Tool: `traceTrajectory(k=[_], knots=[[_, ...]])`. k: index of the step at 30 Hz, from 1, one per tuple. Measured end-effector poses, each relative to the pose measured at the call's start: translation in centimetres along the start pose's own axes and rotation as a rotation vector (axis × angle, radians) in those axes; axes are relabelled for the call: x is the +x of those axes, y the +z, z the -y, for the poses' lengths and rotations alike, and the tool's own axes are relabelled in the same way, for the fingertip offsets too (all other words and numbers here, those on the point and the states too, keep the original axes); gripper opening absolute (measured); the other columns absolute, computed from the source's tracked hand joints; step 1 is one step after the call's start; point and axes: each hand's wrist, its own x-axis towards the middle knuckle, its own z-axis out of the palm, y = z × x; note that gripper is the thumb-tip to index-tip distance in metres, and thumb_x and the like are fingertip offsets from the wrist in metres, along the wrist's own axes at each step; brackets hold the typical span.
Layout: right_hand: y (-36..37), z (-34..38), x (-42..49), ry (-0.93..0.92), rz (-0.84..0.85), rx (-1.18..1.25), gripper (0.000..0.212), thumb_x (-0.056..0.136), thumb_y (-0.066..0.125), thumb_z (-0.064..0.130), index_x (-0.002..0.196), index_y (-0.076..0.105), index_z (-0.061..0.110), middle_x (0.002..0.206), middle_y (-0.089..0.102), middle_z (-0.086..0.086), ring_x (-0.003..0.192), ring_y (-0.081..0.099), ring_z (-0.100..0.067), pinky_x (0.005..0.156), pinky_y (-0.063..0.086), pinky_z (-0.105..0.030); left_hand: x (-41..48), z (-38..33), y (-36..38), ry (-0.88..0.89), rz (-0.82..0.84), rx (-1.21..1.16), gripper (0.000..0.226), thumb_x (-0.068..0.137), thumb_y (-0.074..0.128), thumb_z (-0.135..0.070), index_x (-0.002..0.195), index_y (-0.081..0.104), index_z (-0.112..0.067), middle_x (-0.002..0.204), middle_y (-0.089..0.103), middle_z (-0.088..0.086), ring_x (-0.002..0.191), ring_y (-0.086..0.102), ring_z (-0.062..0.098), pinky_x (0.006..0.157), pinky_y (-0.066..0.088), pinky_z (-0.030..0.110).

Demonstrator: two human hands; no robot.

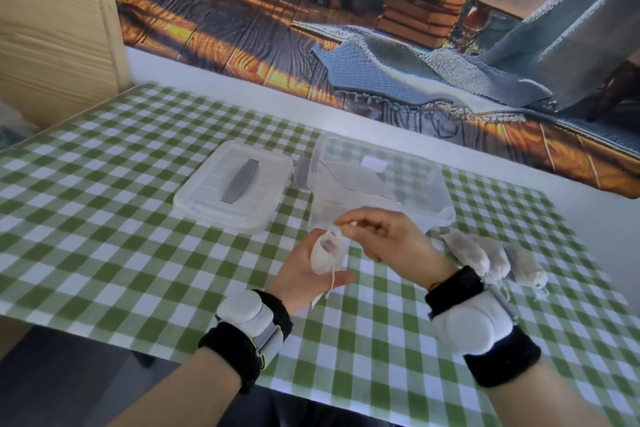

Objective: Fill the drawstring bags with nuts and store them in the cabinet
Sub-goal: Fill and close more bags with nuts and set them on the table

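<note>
The left hand [304, 274] holds a small, limp white cloth bag [325, 253] just above the checked counter [138, 236], fingers curled round it. The right hand [388, 239] pinches what looks like a nut [344, 229] at its mouth. Better to keep the mouth spread and drop the nut straight in. Plump filled bags [491, 258] lie near the clear plastic box [440, 191].
</note>
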Motion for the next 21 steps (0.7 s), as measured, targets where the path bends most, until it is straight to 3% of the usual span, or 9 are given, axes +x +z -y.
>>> traceTrajectory(k=[3, 7, 9, 11, 13, 15, 18, 21], knots=[[0.4, -1.0, -0.8, 0.012, 0.027, -0.076, 0.016, 0.091, 0.057, 0.010, 0.103, 0.067, 0.011, 0.046, 0.052, 0.022, 0.042, 0.043, 0.001, 0.048, 0.035, -0.007, 0.0, 0.0, 0.1, 0.014, -0.007, -0.012, 0.046, 0.070, 0.082, -0.009, 0.100, 0.055, -0.030, 0.098, 0.062, -0.001, 0.086, 0.060, 0.003, 0.068, 0.049, 0.012], [1.1, -1.2, -0.9, -0.013, 0.076, -0.086, 0.023, 0.090, 0.059, 0.013, 0.111, 0.067, 0.010, 0.074, 0.068, 0.017, 0.067, 0.062, 0.008, 0.067, 0.044, -0.005, 0.1, 0.2, 0.1, 0.025, -0.014, 0.032, 0.045, 0.070, 0.083, -0.013, 0.105, 0.056, -0.024, 0.106, 0.065, 0.009, 0.097, 0.062, 0.021, 0.083, 0.052, 0.031], [1.3, -1.2, -0.6, -0.009, 0.066, -0.116, 0.021, 0.090, 0.060, 0.016, 0.109, 0.066, 0.014, 0.061, 0.059, 0.015, 0.054, 0.054, 0.004, 0.059, 0.041, -0.007, 0.2, 0.4, 0.1, 0.023, -0.014, 0.047, 0.045, 0.070, 0.083, -0.013, 0.105, 0.056, -0.023, 0.104, 0.065, 0.009, 0.095, 0.063, 0.021, 0.083, 0.052, 0.030], [1.4, -1.4, -0.3, 0.044, -0.049, -0.064, 0.010, 0.091, 0.058, 0.018, 0.096, 0.067, 0.017, 0.056, 0.049, 0.011, 0.045, 0.042, -0.001, 0.050, 0.036, -0.011, 0.3, 0.6, 0.1, 0.014, -0.016, 0.056, 0.044, 0.070, 0.082, -0.010, 0.104, 0.055, -0.017, 0.098, 0.062, 0.007, 0.087, 0.060, 0.016, 0.073, 0.051, 0.020], [1.1, -1.8, -0.1, 0.216, -0.167, 0.169, 0.020, 0.093, 0.054, 0.022, 0.078, 0.063, 0.012, 0.054, 0.044, 0.005, 0.042, 0.035, -0.004, 0.042, 0.031, -0.014, 0.4, 0.7, 0.0, 0.006, -0.011, 0.065, 0.039, 0.070, 0.081, -0.008, 0.099, 0.054, -0.013, 0.087, 0.056, 0.001, 0.075, 0.054, 0.009, 0.062, 0.047, 0.015], [0.7, -2.5, -0.1, 0.425, -0.178, 0.498, 0.033, 0.094, 0.052, 0.030, 0.067, 0.055, 0.010, 0.054, 0.037, 0.002, 0.042, 0.032, -0.007, 0.037, 0.026, -0.015, 0.5, 0.9, 0.0, 0.011, 0.005, 0.048, 0.034, 0.071, 0.080, -0.007, 0.090, 0.053, -0.016, 0.079, 0.050, -0.005, 0.065, 0.049, 0.004, 0.058, 0.042, 0.014], [0.3, -4.0, 0.0, 0.691, -0.116, 1.026, 0.030, 0.086, 0.061, 0.028, 0.067, 0.053, 0.007, 0.064, 0.038, 0.000, 0.040, 0.039, -0.007, 0.033, 0.031, -0.014, 0.5, 1.0, 0.0, 0.039, 0.017, 0.019, 0.035, 0.072, 0.080, -0.005, 0.083, 0.050, -0.022, 0.075, 0.048, -0.007, 0.061, 0.047, 0.000, 0.057, 0.040, 0.014], [0.1, -5.1, 0.2, 0.753, -0.062, 1.348, 0.027, 0.064, 0.081, 0.012, 0.072, 0.062, -0.005, 0.074, 0.030, 0.000, 0.047, 0.049, -0.013, 0.038, 0.043, -0.020, 0.5, 1.1, 0.0, 0.072, 0.014, 0.017, 0.036, 0.066, 0.080, -0.017, 0.083, 0.051, -0.026, 0.076, 0.050, -0.010, 0.065, 0.049, 0.000, 0.061, 0.042, 0.013]])
